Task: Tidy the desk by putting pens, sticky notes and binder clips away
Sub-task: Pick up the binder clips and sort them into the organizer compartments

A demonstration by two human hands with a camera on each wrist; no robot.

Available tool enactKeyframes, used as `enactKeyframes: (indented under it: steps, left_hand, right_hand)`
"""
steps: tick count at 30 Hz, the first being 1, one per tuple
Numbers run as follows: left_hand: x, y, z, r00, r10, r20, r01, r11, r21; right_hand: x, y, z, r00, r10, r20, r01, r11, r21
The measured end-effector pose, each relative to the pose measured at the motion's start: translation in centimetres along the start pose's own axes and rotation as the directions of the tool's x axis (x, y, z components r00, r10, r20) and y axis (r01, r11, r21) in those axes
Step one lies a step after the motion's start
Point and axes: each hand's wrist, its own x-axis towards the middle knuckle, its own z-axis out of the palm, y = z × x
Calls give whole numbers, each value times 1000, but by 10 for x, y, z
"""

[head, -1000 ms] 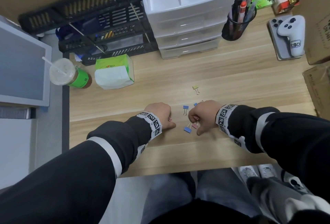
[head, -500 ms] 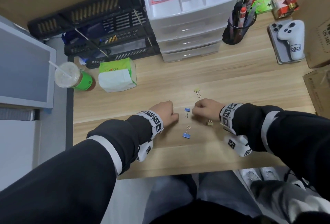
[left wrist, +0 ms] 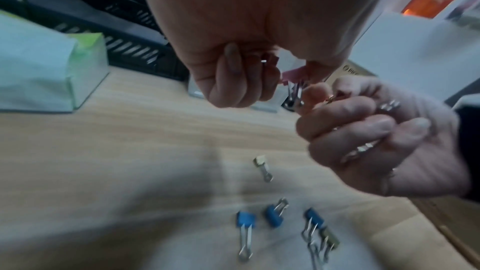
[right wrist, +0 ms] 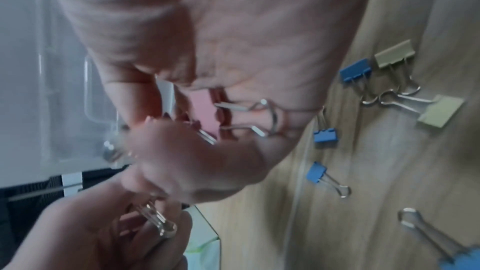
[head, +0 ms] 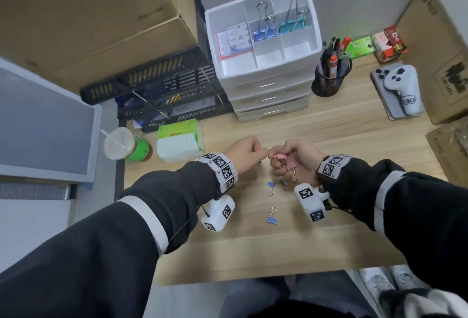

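My two hands meet above the middle of the wooden desk point(head: 329, 145). My right hand point(head: 277, 163) is turned up and curls around pink binder clips point(head: 291, 165), also seen as a pink clip point(right wrist: 205, 110) in the right wrist view. My left hand point(head: 263, 153) is fisted and pinches a pink clip point(left wrist: 293, 73) against the right fingers; wire clip handles point(right wrist: 158, 220) stick out of its grip. Loose blue clips point(head: 271, 186) point(head: 272, 218) lie on the desk below the hands. Olive clips point(right wrist: 394, 53) lie beside them.
A white drawer organizer point(head: 268, 84) stands at the back, with large blue and teal clips in its open top. A black pen cup point(head: 329, 82) is to its right, green sticky notes point(head: 359, 46) behind. A tissue pack point(head: 179, 140), drink cup point(head: 119, 143) and black trays sit left.
Both hands lifted off the desk and came together. The right hand turned palm up with pink clips in it. One blue clip stays where it lay near the desk's front.
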Motion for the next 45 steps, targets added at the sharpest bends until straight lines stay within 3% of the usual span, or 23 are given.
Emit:
enactKeyframes:
  steps: [3, 7, 10, 13, 24, 28, 32, 34, 36, 39, 43, 45]
  left_hand:
    - [3, 21, -9, 998, 62, -34, -62, 998, -19]
    - [10, 41, -14, 989, 134, -57, -135, 991, -10]
    - [13, 53, -13, 984, 176, -3, -176, 983, 53]
    - [15, 60, -9, 981, 186, 57, -192, 973, 125]
    - [19, 74, -19, 979, 184, 93, -193, 975, 106]
    - [19, 77, -29, 976, 197, 93, -205, 975, 84]
    - [21, 81, -51, 975, 224, -17, -220, 969, 114]
    - [21, 83, -69, 973, 225, -57, -213, 964, 160]
    - [20, 83, -89, 975, 217, -52, -201, 954, 221]
    - [17, 86, -127, 979, 190, -73, -158, 935, 319]
    - [24, 94, -175, 967, 150, -207, -58, 917, 395]
    - [29, 100, -190, 969, 118, -218, -19, 911, 411]
  right_hand:
    - [0, -10, 1, 999, -14, 34, 9, 993, 120]
    - [3, -18, 2, 992, 39, -120, -11, 973, 232]
    - [5, -19, 4, 970, 64, -234, 5, 959, 282]
    - [3, -21, 10, 975, 50, -215, 36, 924, 382]
    - [10, -31, 3, 961, 72, -267, 30, 932, 361]
    - [0, -42, 9, 968, 85, -236, -31, 974, 225]
    - [-9, -62, 16, 968, 182, -174, -151, 972, 182]
    - [-16, -77, 21, 953, 197, -231, -187, 980, 67]
    - [-27, -97, 28, 928, 156, -339, -219, 963, -157]
    - [-53, -135, 47, 912, 45, -408, -248, 853, -459]
    - [-85, -203, 73, 924, -83, -374, -172, 782, -598]
    - [-97, -240, 84, 917, -152, -368, -120, 776, -620]
